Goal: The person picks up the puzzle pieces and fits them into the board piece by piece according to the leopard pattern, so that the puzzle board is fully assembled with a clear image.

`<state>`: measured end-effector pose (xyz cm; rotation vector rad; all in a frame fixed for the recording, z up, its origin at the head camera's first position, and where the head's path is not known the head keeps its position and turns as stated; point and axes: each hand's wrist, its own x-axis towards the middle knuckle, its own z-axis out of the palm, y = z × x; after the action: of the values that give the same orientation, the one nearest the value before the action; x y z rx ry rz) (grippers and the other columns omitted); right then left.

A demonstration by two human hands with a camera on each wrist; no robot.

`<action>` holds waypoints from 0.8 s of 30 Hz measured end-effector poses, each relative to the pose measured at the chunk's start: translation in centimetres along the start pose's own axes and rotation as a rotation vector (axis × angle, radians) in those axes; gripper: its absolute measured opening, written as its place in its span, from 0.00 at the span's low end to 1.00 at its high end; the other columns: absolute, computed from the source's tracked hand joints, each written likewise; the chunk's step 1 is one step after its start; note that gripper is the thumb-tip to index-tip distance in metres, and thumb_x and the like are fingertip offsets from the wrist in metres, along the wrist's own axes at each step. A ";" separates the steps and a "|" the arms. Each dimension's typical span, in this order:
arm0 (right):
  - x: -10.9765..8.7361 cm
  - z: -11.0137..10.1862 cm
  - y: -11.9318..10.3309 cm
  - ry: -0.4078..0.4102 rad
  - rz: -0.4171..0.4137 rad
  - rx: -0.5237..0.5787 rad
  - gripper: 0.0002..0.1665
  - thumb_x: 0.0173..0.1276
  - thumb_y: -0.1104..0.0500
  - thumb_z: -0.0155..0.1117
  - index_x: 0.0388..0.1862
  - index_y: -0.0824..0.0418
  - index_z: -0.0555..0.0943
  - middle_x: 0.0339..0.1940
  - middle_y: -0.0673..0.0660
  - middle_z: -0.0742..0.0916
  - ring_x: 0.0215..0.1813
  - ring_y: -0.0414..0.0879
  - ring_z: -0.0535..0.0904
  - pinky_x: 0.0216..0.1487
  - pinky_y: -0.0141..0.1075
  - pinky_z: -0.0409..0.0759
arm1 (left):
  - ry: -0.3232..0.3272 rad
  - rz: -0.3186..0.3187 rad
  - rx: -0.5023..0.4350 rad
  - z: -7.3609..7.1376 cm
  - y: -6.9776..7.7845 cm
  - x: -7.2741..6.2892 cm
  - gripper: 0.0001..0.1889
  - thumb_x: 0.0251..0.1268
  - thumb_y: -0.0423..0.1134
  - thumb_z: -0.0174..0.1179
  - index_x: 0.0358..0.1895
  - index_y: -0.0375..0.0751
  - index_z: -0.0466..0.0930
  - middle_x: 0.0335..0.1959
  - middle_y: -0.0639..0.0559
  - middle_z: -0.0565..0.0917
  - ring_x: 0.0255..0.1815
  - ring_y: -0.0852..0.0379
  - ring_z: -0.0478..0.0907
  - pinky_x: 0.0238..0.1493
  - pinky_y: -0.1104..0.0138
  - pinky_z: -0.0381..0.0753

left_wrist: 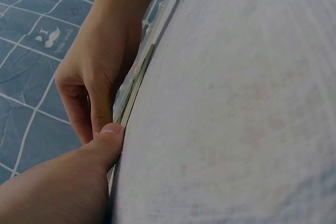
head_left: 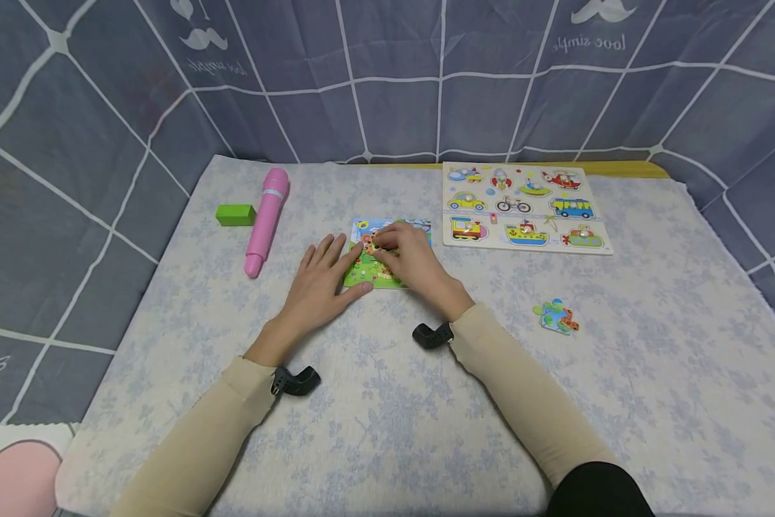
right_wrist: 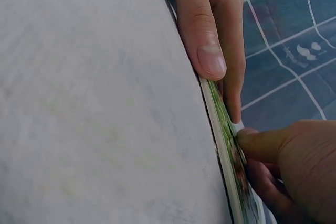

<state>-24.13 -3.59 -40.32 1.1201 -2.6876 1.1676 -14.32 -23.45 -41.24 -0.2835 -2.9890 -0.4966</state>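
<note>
A small, colourful jigsaw puzzle (head_left: 396, 281) in a flat board lies mid-table, its green lower part and blue top showing. My left hand (head_left: 319, 283) lies at its left side with fingers spread and fairly straight. The left thumb (right_wrist: 212, 61) rests at the board's near edge, and the index finger reaches over the left edge. From the right, my right hand (head_left: 416, 262) bends over the puzzle, thumb and fingertips pinching a puzzle piece at its surface. Those fingers hide much of the piece and of the picture's upper right.
Loose jigsaw pieces (head_left: 557, 317) lie to the right of my right forearm. At the back right is a wooden vehicle peg board (head_left: 526, 243). A pink microphone-shaped toy (head_left: 267, 222) and a green block (head_left: 235, 215) lie at the back left. A grey checked curtain (head_left: 393, 115) hangs behind.
</note>
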 end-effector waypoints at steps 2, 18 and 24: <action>0.0 -0.1 0.1 0.004 0.010 0.010 0.16 0.75 0.61 0.71 0.58 0.65 0.89 0.58 0.61 0.88 0.57 0.54 0.86 0.60 0.43 0.85 | 0.003 0.004 -0.003 0.0 0.0 0.0 0.41 0.76 0.65 0.57 0.84 0.51 0.60 0.86 0.39 0.55 0.88 0.38 0.45 0.87 0.41 0.41; 0.0 0.6 0.8 0.136 0.023 0.060 0.09 0.75 0.66 0.69 0.49 0.66 0.91 0.52 0.62 0.89 0.47 0.53 0.89 0.51 0.42 0.88 | 0.006 0.010 -0.006 0.0 0.0 0.0 0.40 0.76 0.64 0.57 0.85 0.55 0.60 0.86 0.38 0.55 0.88 0.37 0.45 0.86 0.40 0.41; 0.0 0.8 0.9 0.162 0.045 0.100 0.09 0.74 0.66 0.70 0.49 0.66 0.90 0.50 0.61 0.90 0.46 0.53 0.89 0.51 0.42 0.87 | -0.004 0.007 -0.013 -0.1 0.1 0.1 0.39 0.77 0.64 0.57 0.85 0.57 0.60 0.86 0.38 0.54 0.88 0.37 0.44 0.86 0.40 0.39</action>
<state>-24.49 -3.61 -41.48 0.9346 -2.5717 1.3495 -14.36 -23.38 -41.16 -0.2964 -2.9884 -0.5162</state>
